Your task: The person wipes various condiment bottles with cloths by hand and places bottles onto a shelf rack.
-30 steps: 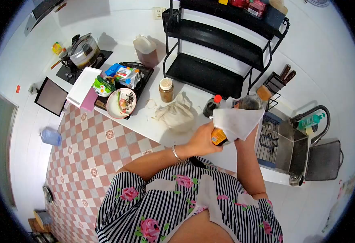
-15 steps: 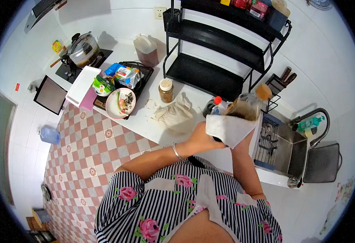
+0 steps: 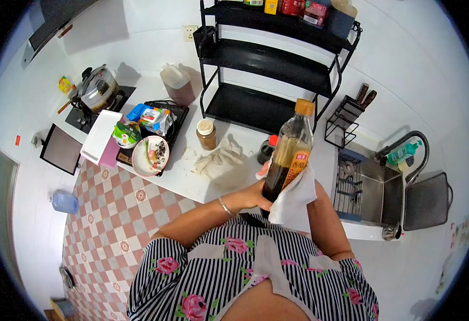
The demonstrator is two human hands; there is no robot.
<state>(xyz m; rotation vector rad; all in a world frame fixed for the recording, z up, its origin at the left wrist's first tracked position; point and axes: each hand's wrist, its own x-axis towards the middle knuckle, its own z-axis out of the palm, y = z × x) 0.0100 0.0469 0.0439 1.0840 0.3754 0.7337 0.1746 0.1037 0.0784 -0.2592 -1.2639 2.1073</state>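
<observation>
A tall clear bottle of dark liquid, with an orange cap and a yellow-red label, stands nearly upright in front of my body. My left hand is wrapped round its lower part. A white cloth lies against the bottle's right side, and my right hand is behind it, its fingers mostly hidden. Just behind the bottle is a dark bottle with a red cap. On the counter to the left are a crumpled beige cloth and a brown jar with a pale lid.
A black three-tier rack stands at the back, bottles on top. Right are a knife holder and a sink with a dish rack. Left are a plate of scraps, food packages, a plastic jug and a pot.
The bottle has turned from leaning right to nearly upright, its label now showing. The white cloth has moved from across its front to its right side. The camera view has shifted.
</observation>
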